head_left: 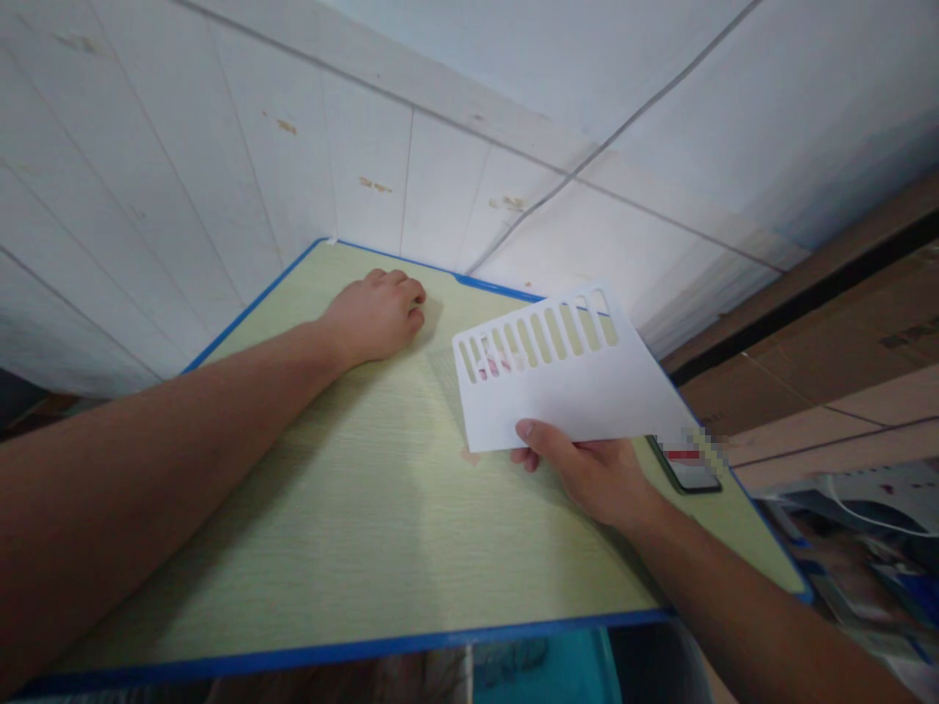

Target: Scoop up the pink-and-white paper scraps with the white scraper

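A thin white sheet with a row of rounded slots [558, 396] is held up over the table, tilted. My right hand [587, 469] pinches its lower edge, thumb on the front and fingers behind. Through the slots near its left end some pink and white patterning shows; I cannot make out what it belongs to. My left hand [378, 315] rests on the far left of the table, fingers curled in, and nothing is seen in it. A gap of table lies between that hand and the sheet.
The pale wood-grain table [344, 518] has a blue edge and stands against a white panelled wall [367, 137]. A phone [690, 474] lies on the right side. A grey cable [623, 127] runs along the wall. Cardboard boxes [828, 332] are at right, and a teal container [550, 670] sits below the front edge.
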The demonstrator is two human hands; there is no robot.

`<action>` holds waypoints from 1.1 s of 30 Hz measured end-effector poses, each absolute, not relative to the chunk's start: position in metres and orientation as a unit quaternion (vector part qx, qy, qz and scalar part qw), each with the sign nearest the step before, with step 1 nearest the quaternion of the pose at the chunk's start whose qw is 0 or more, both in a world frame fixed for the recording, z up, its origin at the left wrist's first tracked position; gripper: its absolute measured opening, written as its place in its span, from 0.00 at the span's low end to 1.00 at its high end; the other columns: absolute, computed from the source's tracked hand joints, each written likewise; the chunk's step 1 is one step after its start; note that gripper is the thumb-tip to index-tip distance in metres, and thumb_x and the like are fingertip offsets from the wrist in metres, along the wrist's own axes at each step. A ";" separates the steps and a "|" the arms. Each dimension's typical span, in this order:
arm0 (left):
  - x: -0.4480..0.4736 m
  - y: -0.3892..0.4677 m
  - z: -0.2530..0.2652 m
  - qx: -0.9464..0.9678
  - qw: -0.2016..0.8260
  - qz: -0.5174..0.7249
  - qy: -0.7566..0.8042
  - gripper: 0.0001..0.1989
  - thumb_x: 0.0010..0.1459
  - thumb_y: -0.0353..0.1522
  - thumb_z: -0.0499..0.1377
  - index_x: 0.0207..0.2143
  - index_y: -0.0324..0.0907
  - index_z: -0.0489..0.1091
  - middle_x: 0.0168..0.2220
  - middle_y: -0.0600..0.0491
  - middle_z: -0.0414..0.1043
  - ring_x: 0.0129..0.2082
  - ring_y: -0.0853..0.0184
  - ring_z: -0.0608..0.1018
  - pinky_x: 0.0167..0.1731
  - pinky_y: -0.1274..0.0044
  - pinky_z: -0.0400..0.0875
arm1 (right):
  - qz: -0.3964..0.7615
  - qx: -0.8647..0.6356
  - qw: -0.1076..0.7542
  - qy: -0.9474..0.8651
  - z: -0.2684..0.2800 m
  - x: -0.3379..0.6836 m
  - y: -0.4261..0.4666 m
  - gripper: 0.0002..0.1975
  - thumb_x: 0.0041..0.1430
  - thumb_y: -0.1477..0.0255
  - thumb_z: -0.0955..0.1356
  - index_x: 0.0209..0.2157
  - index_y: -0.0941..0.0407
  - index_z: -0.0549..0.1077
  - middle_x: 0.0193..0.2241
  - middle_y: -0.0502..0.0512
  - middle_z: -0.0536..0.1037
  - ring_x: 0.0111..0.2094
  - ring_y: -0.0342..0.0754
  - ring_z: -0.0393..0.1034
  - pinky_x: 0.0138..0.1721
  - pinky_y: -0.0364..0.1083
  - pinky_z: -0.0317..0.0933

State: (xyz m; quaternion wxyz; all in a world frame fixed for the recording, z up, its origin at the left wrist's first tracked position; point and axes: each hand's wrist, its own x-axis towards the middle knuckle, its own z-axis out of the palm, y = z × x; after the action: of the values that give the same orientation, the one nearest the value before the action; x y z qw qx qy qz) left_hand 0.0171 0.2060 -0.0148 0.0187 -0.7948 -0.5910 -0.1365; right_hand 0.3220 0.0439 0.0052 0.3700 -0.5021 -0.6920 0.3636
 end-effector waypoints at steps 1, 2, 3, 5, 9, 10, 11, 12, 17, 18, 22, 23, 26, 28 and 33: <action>0.017 0.206 -0.015 -0.794 0.017 -0.138 -0.591 0.28 0.82 0.38 0.50 0.70 0.44 0.84 0.72 0.39 0.85 0.73 0.45 0.81 0.74 0.56 0.78 | 0.363 -0.504 0.368 -0.692 0.005 0.323 0.044 0.19 0.70 0.58 0.78 0.25 0.49 0.84 0.25 0.55 0.88 0.28 0.55 0.87 0.35 0.50 0.83; 0.017 0.206 -0.015 -0.794 0.015 -0.140 -0.592 0.28 0.81 0.39 0.51 0.70 0.44 0.84 0.72 0.39 0.85 0.73 0.45 0.81 0.74 0.56 0.78 | 0.365 -0.504 0.367 -0.692 0.004 0.323 0.045 0.19 0.71 0.58 0.78 0.25 0.49 0.84 0.25 0.55 0.89 0.28 0.55 0.87 0.35 0.50 0.83; 0.017 0.205 -0.015 -0.793 0.013 -0.142 -0.592 0.28 0.81 0.39 0.52 0.71 0.45 0.84 0.72 0.39 0.85 0.73 0.44 0.81 0.74 0.55 0.78 | 0.370 -0.503 0.366 -0.690 0.004 0.324 0.045 0.19 0.72 0.58 0.78 0.26 0.49 0.84 0.26 0.55 0.89 0.28 0.54 0.87 0.35 0.50 0.83; 0.017 0.205 -0.015 -0.792 0.012 -0.146 -0.593 0.28 0.81 0.39 0.53 0.71 0.46 0.85 0.72 0.39 0.85 0.74 0.43 0.81 0.75 0.55 0.77 | 0.378 -0.500 0.370 -0.686 0.004 0.324 0.046 0.19 0.72 0.58 0.78 0.27 0.49 0.84 0.27 0.55 0.90 0.29 0.54 0.87 0.35 0.50 0.84; 0.017 0.205 -0.015 -0.795 0.014 -0.142 -0.590 0.28 0.81 0.38 0.51 0.70 0.45 0.85 0.72 0.39 0.85 0.74 0.44 0.81 0.75 0.55 0.77 | 0.377 -0.505 0.382 -0.676 0.004 0.323 0.045 0.19 0.71 0.57 0.79 0.26 0.49 0.83 0.26 0.55 0.89 0.28 0.54 0.86 0.35 0.51 0.84; 0.016 0.206 -0.015 -0.796 0.015 -0.141 -0.589 0.28 0.82 0.38 0.51 0.70 0.45 0.85 0.71 0.39 0.85 0.74 0.45 0.81 0.74 0.56 0.78 | 0.376 -0.508 0.381 -0.675 0.004 0.323 0.045 0.19 0.71 0.57 0.79 0.26 0.49 0.83 0.26 0.55 0.89 0.28 0.54 0.86 0.35 0.51 0.84; 0.016 0.206 -0.015 -0.797 0.017 -0.140 -0.587 0.28 0.82 0.38 0.51 0.70 0.45 0.85 0.71 0.40 0.85 0.74 0.45 0.81 0.74 0.56 0.78 | 0.376 -0.509 0.378 -0.676 0.004 0.322 0.045 0.19 0.70 0.57 0.79 0.26 0.49 0.83 0.26 0.55 0.89 0.27 0.54 0.86 0.34 0.51 0.84; 0.016 0.206 -0.015 -0.798 0.017 -0.139 -0.586 0.28 0.82 0.38 0.51 0.70 0.45 0.85 0.71 0.40 0.86 0.74 0.45 0.81 0.74 0.56 0.78 | 0.376 -0.510 0.374 -0.677 0.004 0.322 0.044 0.19 0.70 0.57 0.79 0.26 0.49 0.84 0.26 0.55 0.89 0.27 0.55 0.86 0.34 0.51 0.84; 0.017 0.206 -0.016 -0.791 0.018 -0.140 -0.595 0.28 0.82 0.38 0.51 0.71 0.46 0.85 0.72 0.40 0.85 0.73 0.45 0.81 0.74 0.57 0.78 | 0.368 -0.504 0.357 -0.695 0.005 0.324 0.043 0.19 0.70 0.57 0.79 0.26 0.49 0.85 0.25 0.55 0.89 0.28 0.55 0.87 0.36 0.51 0.85; 0.017 0.206 -0.016 -0.790 0.019 -0.141 -0.596 0.28 0.82 0.38 0.51 0.71 0.46 0.85 0.72 0.41 0.85 0.73 0.45 0.81 0.74 0.57 0.78 | 0.369 -0.501 0.354 -0.698 0.006 0.324 0.042 0.19 0.71 0.57 0.79 0.25 0.49 0.85 0.25 0.55 0.89 0.28 0.55 0.88 0.37 0.51 0.85; 0.018 0.205 -0.015 -0.793 0.016 -0.140 -0.593 0.28 0.82 0.38 0.53 0.73 0.46 0.84 0.73 0.40 0.85 0.74 0.44 0.81 0.75 0.56 0.76 | 0.373 -0.498 0.355 -0.698 0.007 0.324 0.041 0.19 0.70 0.59 0.78 0.25 0.48 0.85 0.25 0.55 0.89 0.29 0.55 0.88 0.37 0.50 0.86; 0.018 0.205 -0.015 -0.794 0.015 -0.139 -0.592 0.29 0.82 0.38 0.53 0.73 0.46 0.84 0.73 0.40 0.85 0.74 0.44 0.81 0.76 0.56 0.76 | 0.370 -0.499 0.358 -0.697 0.007 0.323 0.041 0.19 0.70 0.59 0.78 0.25 0.48 0.85 0.25 0.54 0.89 0.28 0.55 0.88 0.36 0.50 0.85; 0.018 0.205 -0.014 -0.793 0.014 -0.136 -0.593 0.28 0.82 0.37 0.51 0.71 0.44 0.84 0.73 0.39 0.85 0.74 0.45 0.81 0.75 0.57 0.77 | 0.369 -0.500 0.352 -0.700 0.006 0.323 0.041 0.19 0.70 0.58 0.78 0.24 0.48 0.84 0.24 0.54 0.89 0.28 0.55 0.88 0.36 0.50 0.86; 0.018 0.205 -0.014 -0.793 0.014 -0.135 -0.594 0.28 0.82 0.38 0.51 0.71 0.44 0.84 0.72 0.39 0.85 0.74 0.45 0.81 0.75 0.57 0.77 | 0.378 -0.495 0.345 -0.703 0.005 0.323 0.040 0.19 0.70 0.59 0.79 0.25 0.48 0.84 0.24 0.54 0.89 0.29 0.56 0.89 0.36 0.50 0.86; 0.019 0.206 -0.016 -0.792 0.021 -0.138 -0.594 0.28 0.82 0.38 0.50 0.70 0.45 0.84 0.72 0.40 0.85 0.74 0.46 0.81 0.74 0.58 0.77 | 0.385 -0.490 0.351 -0.698 0.006 0.323 0.038 0.18 0.70 0.59 0.78 0.25 0.48 0.84 0.25 0.55 0.89 0.29 0.56 0.89 0.35 0.50 0.86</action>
State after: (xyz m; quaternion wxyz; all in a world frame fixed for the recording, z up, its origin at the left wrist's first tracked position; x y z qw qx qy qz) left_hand 0.0186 0.2060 -0.0155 0.0213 -0.7921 -0.5943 -0.1377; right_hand 0.3233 0.0379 0.0061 0.3507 -0.4904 -0.6985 0.3855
